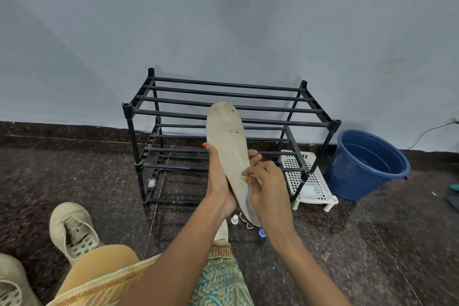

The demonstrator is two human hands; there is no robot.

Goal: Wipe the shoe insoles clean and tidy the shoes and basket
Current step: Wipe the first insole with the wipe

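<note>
Insole [227, 131], long and rounded at the toe, stood nearly upright at the middle of the view, in front of the black rack [223, 97]. I judged it was held that way so its pale, flat face turned toward the person and the marks on it could be seen. A few small dark specks showed near the toe end. The face looked matte and cloth-like, with a thin darker edge down its seven o'clock side.

Left hand [218, 181] gripped the insole from behind, thumb on the nine o'clock edge and fingertips wrapping round the three o'clock edge, likely to brace it against pressure from the front. Right hand [269, 184] had its fingers curled, thumb and forefinger pinching a pale scrap [242, 177] against the lower face. Whether that was a wipe or something else I could not tell.

At eight o'clock from the insole lay a beige shoe [72, 228], its open mouth showing a perforated footbed, so its insole seemed already out. A second shoe [12, 283] sat beyond it, cut off by the frame. At three o'clock a white latticed plastic basket [308, 181] lay against the rack's foot, and past it stood a round blue bucket [360, 181], smooth-walled, probably kept near for rinsing. The floor [74, 181] was dark speckled stone.
</note>
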